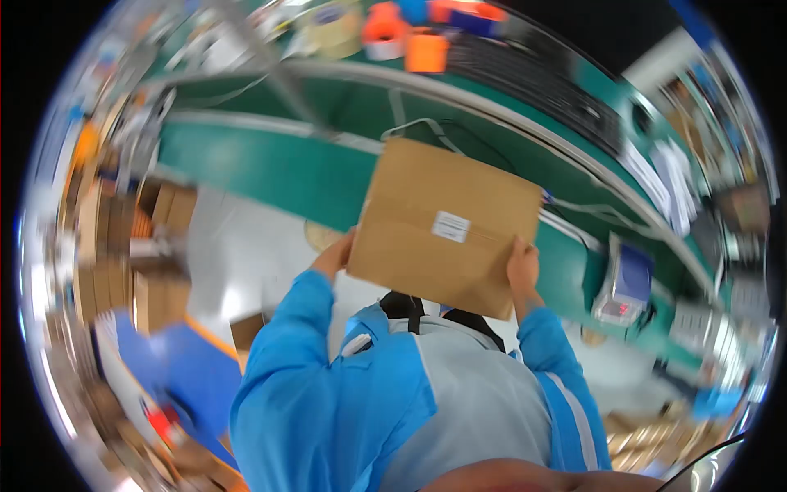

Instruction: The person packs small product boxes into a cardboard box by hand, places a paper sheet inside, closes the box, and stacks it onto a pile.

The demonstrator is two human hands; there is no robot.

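A flat brown cardboard box (418,189) is held level in front of my body, with a small white label (451,227) on its upper face. My left hand (338,254) grips its left edge near the lower corner, most of its fingers hidden behind the box. On the right edge, my right hand (523,266) is closed around the side, with the thumb toward the top face. The box covers part of the green bench behind it.
Ahead runs a green workbench (254,168) with an upper shelf bearing a black keyboard (533,82), orange tape rolls (385,31) and papers (674,184). A blue-and-white device (627,279) stands at right. Cardboard boxes (161,299) are stacked at left beside a blue surface (176,369).
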